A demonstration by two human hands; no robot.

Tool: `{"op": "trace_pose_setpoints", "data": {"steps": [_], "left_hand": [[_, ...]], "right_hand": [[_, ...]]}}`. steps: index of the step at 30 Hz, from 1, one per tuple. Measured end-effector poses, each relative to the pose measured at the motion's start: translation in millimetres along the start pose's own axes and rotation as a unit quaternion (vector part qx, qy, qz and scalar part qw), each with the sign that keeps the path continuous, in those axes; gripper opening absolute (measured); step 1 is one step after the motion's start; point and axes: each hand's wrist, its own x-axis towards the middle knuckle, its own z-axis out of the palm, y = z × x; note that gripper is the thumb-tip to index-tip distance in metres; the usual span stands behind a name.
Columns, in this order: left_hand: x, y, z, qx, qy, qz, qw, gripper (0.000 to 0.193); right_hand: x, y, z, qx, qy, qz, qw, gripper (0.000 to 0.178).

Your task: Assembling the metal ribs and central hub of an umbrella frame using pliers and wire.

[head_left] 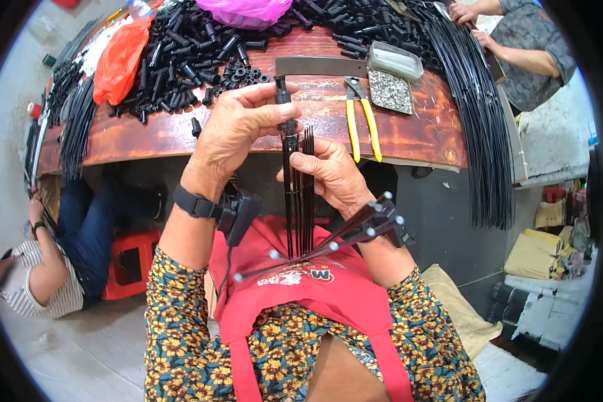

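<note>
Upright above my lap is a black umbrella frame [290,181], its thin ribs bunched together and some splayed low with pale round tips. My left hand [238,124] is closed round its top, fingers and thumb pinching the dark plastic fitting [283,96]. Lower and to the right, my right hand [335,173] grips the bundle of ribs [307,161] between thumb and fingers. The fingers behind the ribs are partly hidden. Just beyond my right hand, yellow-handled pliers [362,124] lie on the reddish wooden table [248,134].
Black plastic parts [181,60] are heaped at the back, beside a red bag [122,60] and pink bag [242,10]. A metal strip [321,66] and a tray of small bits [390,92] lie ahead. Long black rods [479,134] overhang the right edge. People work at both sides.
</note>
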Motion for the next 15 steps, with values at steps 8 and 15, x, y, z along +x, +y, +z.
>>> {"op": "trace_pose_setpoints", "data": {"steps": [8, 15], "left_hand": [[4, 5, -12, 0.051, -0.014, -0.015, 0.998, 0.038], [-1, -3, -20, 0.012, -0.089, 0.017, 0.996, 0.045]], "right_hand": [[2, 3, 1, -0.003, -0.012, 0.008, 1.000, 0.019], [0, 3, 4, -0.002, -0.014, 0.016, 1.000, 0.019]]}}
